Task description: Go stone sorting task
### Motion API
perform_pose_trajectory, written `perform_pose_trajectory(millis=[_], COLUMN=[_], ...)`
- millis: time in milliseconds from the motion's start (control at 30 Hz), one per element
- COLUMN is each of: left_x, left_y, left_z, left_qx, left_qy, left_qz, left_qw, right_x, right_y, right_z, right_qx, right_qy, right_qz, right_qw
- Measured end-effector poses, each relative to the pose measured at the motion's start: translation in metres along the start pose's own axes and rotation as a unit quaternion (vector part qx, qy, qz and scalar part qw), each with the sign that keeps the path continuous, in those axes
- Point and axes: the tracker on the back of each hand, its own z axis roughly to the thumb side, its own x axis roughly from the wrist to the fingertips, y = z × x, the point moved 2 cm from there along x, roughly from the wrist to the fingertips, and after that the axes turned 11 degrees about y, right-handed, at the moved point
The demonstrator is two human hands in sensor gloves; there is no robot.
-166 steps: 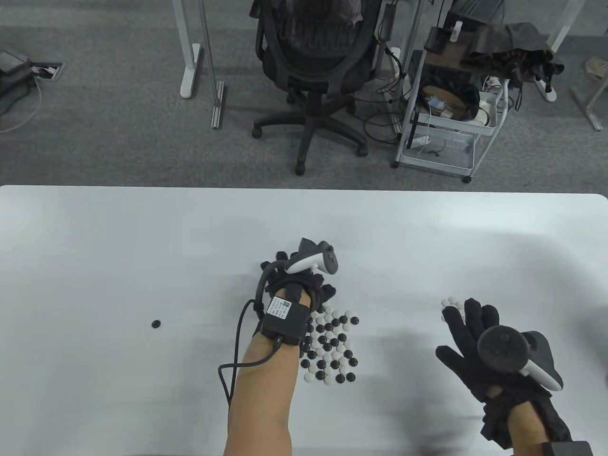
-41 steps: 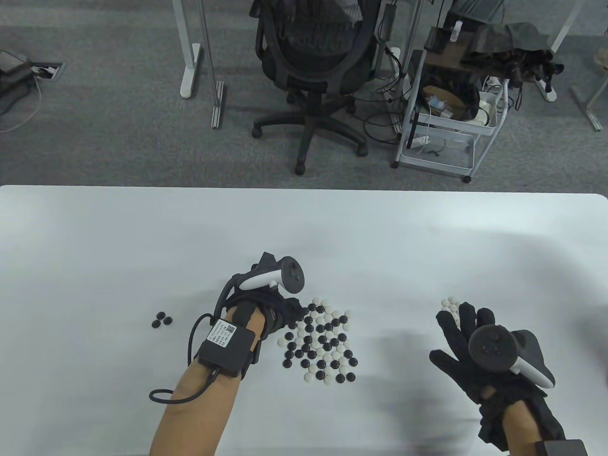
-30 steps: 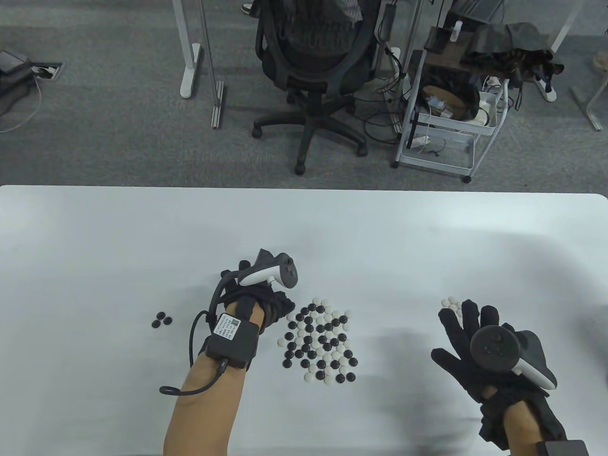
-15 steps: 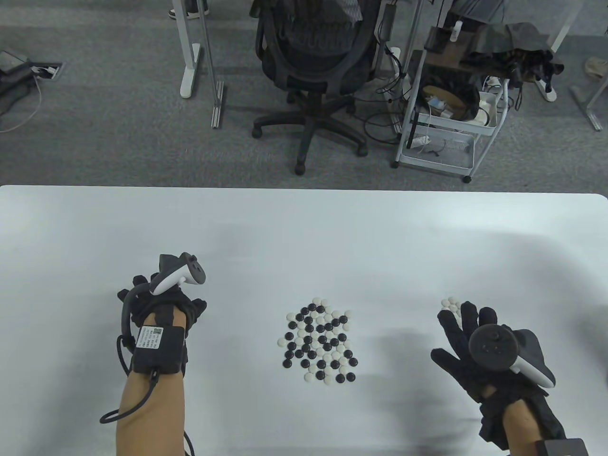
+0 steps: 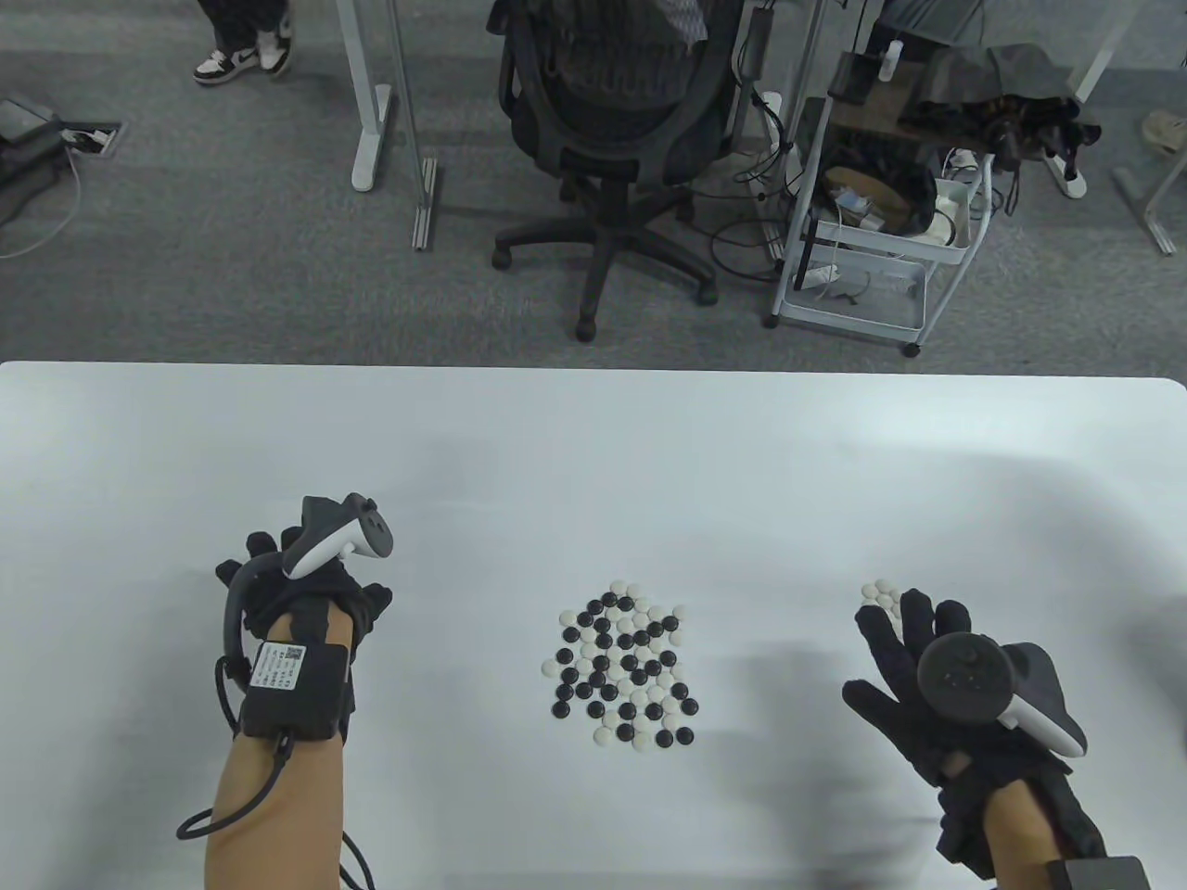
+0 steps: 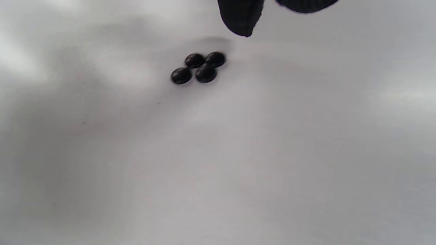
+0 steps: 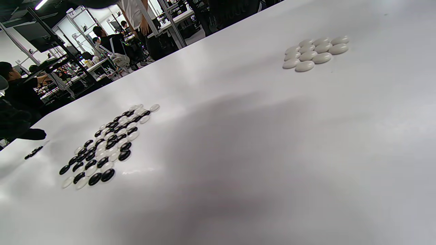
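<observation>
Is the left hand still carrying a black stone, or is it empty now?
Looks empty. In the left wrist view the fingertips hang clear above four black stones lying on the table; nothing shows between them.

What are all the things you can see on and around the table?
black stones: four, black, a tight cluster on the table under the left hand
mixed stones: many, black and white, one patch mid-table
white stones: nine, white, a small group on the right by the right hand's fingertips
table: one, white, nearest the camera
office chair: one, black, on the floor behind the table
cart: one, white, holding cables and boxes, right of the chair
left hand: black glove, tracker on its back, above the black stones
right hand: black glove, fingers spread flat
</observation>
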Motion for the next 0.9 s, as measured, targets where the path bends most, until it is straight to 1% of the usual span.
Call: perform_pose_trajectory(millis=[133, 200, 267, 300, 367, 467, 633, 767, 800, 867, 900], left_x=[-0.025, -0.038, -0.049, -0.054, -0.064, -0.075, -0.078, -0.074, -0.072, -0.068, -0.066], left_y=[0.004, 0.003, -0.002, -0.005, -0.011, -0.022, -0.035, -0.046, -0.047, -0.046, -0.044], left_z=[0.035, 0.056, 0.073, 0.083, 0.102, 0.128, 0.157, 0.170, 0.170, 0.163, 0.157], left_qx=[-0.007, 0.015, 0.038, 0.053, 0.097, 0.125, 0.149, 0.162, 0.166, 0.180, 0.168], left_qy=[-0.125, -0.173, -0.213, -0.225, -0.243, -0.272, -0.298, -0.307, -0.295, -0.273, -0.269], left_qz=[-0.014, -0.015, -0.023, -0.017, 0.001, 0.004, -0.003, -0.011, -0.010, -0.004, -0.001], left_qw=[0.992, 0.985, 0.976, 0.973, 0.965, 0.954, 0.943, 0.938, 0.941, 0.945, 0.948], right_x=[0.000, 0.000, 0.000, 0.000, -0.001, -0.001, -0.001, -0.001, -0.001, -0.002, -0.002], right_y=[0.000, 0.000, 0.000, 0.000, 0.000, 0.000, 0.000, 0.000, 0.000, 0.000, -0.001], right_z=[0.000, 0.000, 0.000, 0.000, 0.000, -0.001, -0.001, -0.001, -0.001, -0.001, -0.002], right_qx=[0.000, 0.001, 0.001, 0.001, 0.001, 0.001, 0.001, 0.003, 0.003, 0.005, 0.006], right_qy=[-0.001, -0.002, -0.001, -0.002, -0.002, -0.002, -0.002, -0.004, -0.004, -0.005, -0.005], right_qz=[0.000, -0.001, -0.001, -0.001, -0.001, -0.001, -0.001, 0.000, -0.001, -0.001, -0.002], right_qw=[1.000, 1.000, 1.000, 1.000, 1.000, 1.000, 1.000, 1.000, 1.000, 1.000, 1.000])
